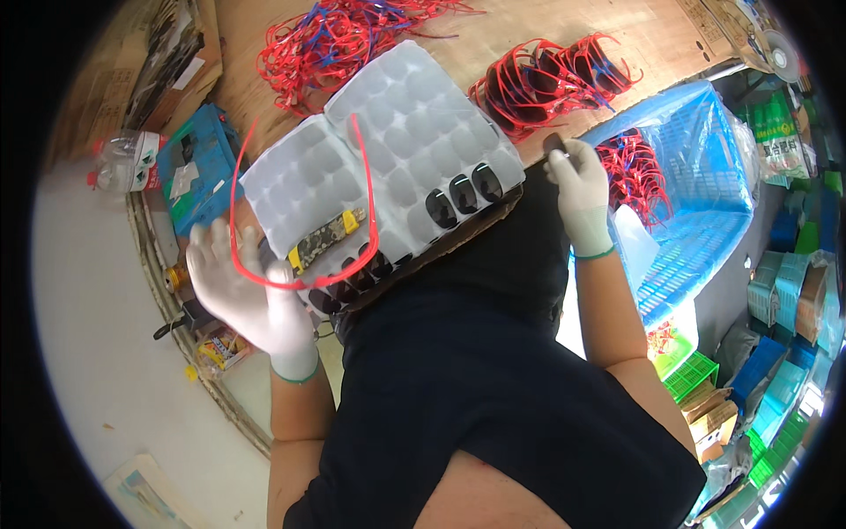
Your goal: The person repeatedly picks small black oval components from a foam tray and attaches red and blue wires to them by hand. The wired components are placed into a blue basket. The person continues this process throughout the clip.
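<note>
A red eyeglass frame (373, 234) is hanging over the near left part of a pale moulded tray (414, 97), its two arms pointing toward the far side, while a worker's gloved left hand (247, 304) is holding it by the thumb. A light hold there may be risking a slip, sending the frame down onto the yellow-ended knife (328, 236) lying beneath it. At right, well apart, the right hand (583, 189) is pinching a small dark piece (552, 143), apparently a lens; fingertips gripping its very edge could be letting it drop beyond the tray. The left palm is turning upward with its fingers loosely spread; the right wrist is standing upright, its fingers curling narrowly. Dark lenses (463, 194) are lining the tray's near edge, where a tilt could be sliding them off. Farther out, red glasses (542, 84) and a tangled red-and-blue heap (322, 44) are covering parts of the counter (564, 19), with a blue basket (705, 189) standing at right.
</note>
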`<action>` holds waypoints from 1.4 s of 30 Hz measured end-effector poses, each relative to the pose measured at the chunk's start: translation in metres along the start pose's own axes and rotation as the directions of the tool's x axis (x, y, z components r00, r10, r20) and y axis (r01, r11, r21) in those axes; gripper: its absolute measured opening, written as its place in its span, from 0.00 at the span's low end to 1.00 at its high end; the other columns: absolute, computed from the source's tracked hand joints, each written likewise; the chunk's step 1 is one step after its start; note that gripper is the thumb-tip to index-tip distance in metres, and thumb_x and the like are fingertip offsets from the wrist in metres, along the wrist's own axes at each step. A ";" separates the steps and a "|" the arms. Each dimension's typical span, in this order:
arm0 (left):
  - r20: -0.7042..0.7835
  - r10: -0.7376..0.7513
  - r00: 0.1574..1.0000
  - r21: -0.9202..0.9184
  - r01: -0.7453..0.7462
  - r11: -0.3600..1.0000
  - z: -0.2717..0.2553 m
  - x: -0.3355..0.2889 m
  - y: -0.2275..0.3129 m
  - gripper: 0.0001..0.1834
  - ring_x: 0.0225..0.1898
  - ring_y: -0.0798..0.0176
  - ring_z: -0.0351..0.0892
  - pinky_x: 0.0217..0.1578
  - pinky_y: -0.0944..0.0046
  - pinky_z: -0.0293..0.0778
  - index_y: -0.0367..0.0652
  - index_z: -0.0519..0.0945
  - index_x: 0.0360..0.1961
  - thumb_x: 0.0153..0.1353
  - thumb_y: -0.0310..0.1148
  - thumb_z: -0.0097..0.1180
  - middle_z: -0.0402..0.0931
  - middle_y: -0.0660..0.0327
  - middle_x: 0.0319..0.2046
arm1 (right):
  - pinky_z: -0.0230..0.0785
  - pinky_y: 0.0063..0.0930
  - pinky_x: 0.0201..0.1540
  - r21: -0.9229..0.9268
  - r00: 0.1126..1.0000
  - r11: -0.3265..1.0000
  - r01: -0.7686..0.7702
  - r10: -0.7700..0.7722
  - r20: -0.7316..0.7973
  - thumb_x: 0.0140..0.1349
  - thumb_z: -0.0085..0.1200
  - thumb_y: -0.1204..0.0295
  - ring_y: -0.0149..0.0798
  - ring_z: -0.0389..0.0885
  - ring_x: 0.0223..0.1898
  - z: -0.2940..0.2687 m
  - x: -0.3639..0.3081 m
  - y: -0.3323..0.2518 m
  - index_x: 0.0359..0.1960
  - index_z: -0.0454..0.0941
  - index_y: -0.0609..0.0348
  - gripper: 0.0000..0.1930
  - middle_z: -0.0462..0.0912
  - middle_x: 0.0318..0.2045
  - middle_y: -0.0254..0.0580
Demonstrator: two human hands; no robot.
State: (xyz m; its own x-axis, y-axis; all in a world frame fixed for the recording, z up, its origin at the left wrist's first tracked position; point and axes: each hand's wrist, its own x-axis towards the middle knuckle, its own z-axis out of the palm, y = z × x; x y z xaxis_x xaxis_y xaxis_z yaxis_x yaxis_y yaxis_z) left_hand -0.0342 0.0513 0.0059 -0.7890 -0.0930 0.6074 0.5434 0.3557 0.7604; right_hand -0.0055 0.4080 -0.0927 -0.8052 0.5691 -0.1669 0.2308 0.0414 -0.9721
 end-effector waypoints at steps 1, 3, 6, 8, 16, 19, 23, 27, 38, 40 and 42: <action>0.010 -0.049 0.999 -0.068 0.049 0.996 -0.005 -0.001 -0.004 0.45 0.66 0.42 0.69 0.62 0.43 0.69 0.30 0.51 0.71 0.67 0.45 0.62 0.60 0.41 0.68 | 0.74 0.30 0.49 -0.080 0.993 0.990 0.114 -0.114 -0.006 0.68 0.53 0.74 0.36 0.82 0.42 0.001 -0.001 -0.003 0.51 0.77 0.68 0.13 0.83 0.39 0.42; 0.094 -0.372 0.924 -0.320 0.382 0.867 -0.018 -0.009 -0.008 0.35 0.58 0.41 0.75 0.59 0.41 0.71 0.33 0.60 0.68 0.71 0.47 0.55 0.72 0.42 0.56 | 0.74 0.33 0.50 -0.383 0.910 0.826 0.414 -0.387 0.150 0.67 0.52 0.76 0.41 0.83 0.44 0.001 -0.005 -0.004 0.54 0.76 0.65 0.15 0.82 0.41 0.48; 0.324 -0.565 0.759 -0.659 0.609 0.441 -0.030 -0.013 -0.007 0.19 0.40 0.47 0.85 0.45 0.48 0.81 0.35 0.71 0.52 0.72 0.41 0.52 0.81 0.44 0.42 | 0.75 0.33 0.48 -0.368 0.817 0.738 0.565 -0.442 0.370 0.66 0.53 0.78 0.46 0.83 0.43 0.005 -0.030 -0.023 0.56 0.75 0.63 0.17 0.81 0.42 0.51; 0.355 -0.559 0.749 -0.506 0.657 0.559 -0.021 -0.012 0.015 0.22 0.44 0.47 0.84 0.50 0.49 0.80 0.37 0.64 0.61 0.73 0.38 0.50 0.79 0.43 0.47 | 0.76 0.29 0.42 -0.186 0.845 0.854 0.485 -0.403 0.351 0.62 0.58 0.79 0.39 0.83 0.38 0.020 -0.055 -0.043 0.53 0.75 0.64 0.17 0.83 0.40 0.48; 0.782 -0.276 0.559 0.016 0.424 0.906 -0.005 -0.034 0.058 0.28 0.39 0.51 0.85 0.43 0.58 0.79 0.35 0.60 0.68 0.70 0.29 0.50 0.79 0.47 0.43 | 0.73 0.25 0.44 0.319 0.636 0.893 0.318 -0.450 0.626 0.61 0.55 0.89 0.32 0.81 0.41 0.072 -0.123 -0.100 0.55 0.73 0.68 0.20 0.82 0.46 0.48; 0.709 -0.332 0.622 0.042 0.433 0.900 -0.009 -0.038 0.056 0.10 0.28 0.66 0.82 0.32 0.67 0.78 0.32 0.71 0.50 0.72 0.26 0.46 0.82 0.57 0.31 | 0.76 0.23 0.36 0.267 0.602 0.853 0.449 -0.509 0.616 0.63 0.57 0.83 0.28 0.81 0.32 0.081 -0.119 -0.096 0.52 0.77 0.68 0.15 0.82 0.37 0.42; 0.708 -0.182 0.683 -0.125 0.375 0.919 -0.013 -0.040 0.056 0.09 0.26 0.65 0.84 0.30 0.68 0.80 0.33 0.76 0.41 0.73 0.29 0.48 0.83 0.57 0.28 | 0.73 0.25 0.37 0.450 0.773 0.880 -0.150 -0.180 0.608 0.63 0.56 0.80 0.30 0.79 0.32 0.087 -0.132 -0.102 0.46 0.73 0.67 0.11 0.81 0.37 0.44; 0.676 -0.094 0.731 -0.255 0.352 0.901 -0.010 -0.051 0.050 0.08 0.29 0.66 0.85 0.31 0.67 0.81 0.33 0.75 0.43 0.74 0.28 0.48 0.84 0.56 0.32 | 0.72 0.30 0.39 0.246 0.344 0.791 -0.560 -0.049 0.938 0.65 0.52 0.65 0.38 0.79 0.32 0.080 -0.112 -0.096 0.42 0.75 0.71 0.16 0.81 0.31 0.49; 0.738 -0.096 0.668 -0.264 0.416 0.870 -0.016 -0.050 0.058 0.06 0.29 0.63 0.86 0.33 0.64 0.82 0.32 0.74 0.44 0.72 0.24 0.47 0.83 0.57 0.29 | 0.69 0.33 0.40 0.344 0.410 0.764 -0.546 -0.114 0.905 0.67 0.55 0.56 0.38 0.77 0.33 0.080 -0.123 -0.083 0.37 0.78 0.71 0.23 0.79 0.31 0.46; 0.783 -0.089 0.616 -0.297 0.495 0.816 -0.016 -0.046 0.060 0.05 0.27 0.61 0.85 0.31 0.63 0.81 0.34 0.74 0.43 0.70 0.26 0.50 0.82 0.58 0.26 | 0.68 0.33 0.39 0.365 0.333 0.705 -0.608 -0.191 0.923 0.66 0.57 0.54 0.38 0.75 0.33 0.082 -0.124 -0.081 0.35 0.78 0.71 0.24 0.79 0.31 0.45; 0.761 0.043 0.647 -0.342 0.344 0.875 -0.015 -0.049 0.051 0.05 0.25 0.61 0.84 0.29 0.63 0.79 0.35 0.74 0.42 0.69 0.26 0.52 0.82 0.59 0.26 | 0.67 0.34 0.39 0.393 0.306 0.691 -0.607 -0.254 0.918 0.65 0.60 0.50 0.40 0.74 0.34 0.084 -0.123 -0.076 0.33 0.79 0.70 0.26 0.78 0.31 0.44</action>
State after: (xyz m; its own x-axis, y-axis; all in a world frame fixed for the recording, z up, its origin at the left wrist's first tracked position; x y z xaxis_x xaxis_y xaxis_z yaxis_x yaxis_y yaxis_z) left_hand 0.0363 0.0602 0.0186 -0.7057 0.6628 0.2504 0.3017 -0.0386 0.9526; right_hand 0.0301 0.2666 -0.0125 -0.8061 -0.5901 0.0442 0.4333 -0.6395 -0.6350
